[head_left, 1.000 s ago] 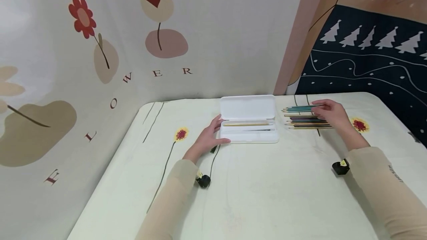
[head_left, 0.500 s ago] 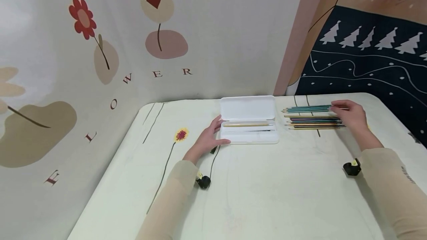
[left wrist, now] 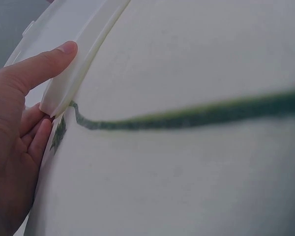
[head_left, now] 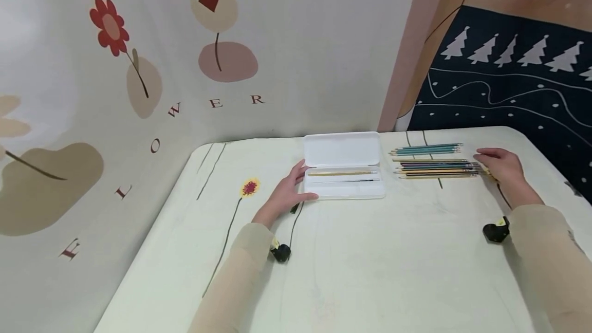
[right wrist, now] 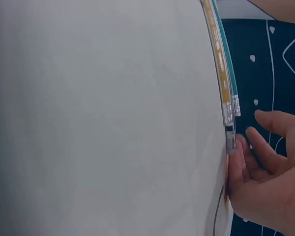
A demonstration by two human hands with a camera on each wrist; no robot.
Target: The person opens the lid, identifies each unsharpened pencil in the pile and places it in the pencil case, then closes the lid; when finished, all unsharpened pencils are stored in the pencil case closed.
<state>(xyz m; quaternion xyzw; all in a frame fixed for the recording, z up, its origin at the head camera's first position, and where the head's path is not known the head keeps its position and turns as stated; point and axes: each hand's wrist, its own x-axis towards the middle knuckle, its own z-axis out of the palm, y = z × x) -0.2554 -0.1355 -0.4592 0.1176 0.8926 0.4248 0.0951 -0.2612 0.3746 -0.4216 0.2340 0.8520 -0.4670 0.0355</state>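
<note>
A white pencil case lies with its lid folded back. Inside are a gold pencil and a thin white stick with a dark tip. My left hand holds the case's left end, thumb over the front edge and fingers at the side, as the left wrist view confirms. On the right lie several teal pencils in a row, and just nearer is a bundle of mixed-colour pencils. My right hand is at the bundle's right ends; in the right wrist view its thumb and fingers are apart beside the pencil ends.
A cream tablecloth with printed flowers covers the table. Behind it hangs a pale cloth with printed flowers and letters. A dark cloth with white trees hangs at the back right.
My right hand has slid rightward along the teal pencils, come off them, and moved nearer to the right ends of the mixed bundle. My left hand has stayed on the case.
</note>
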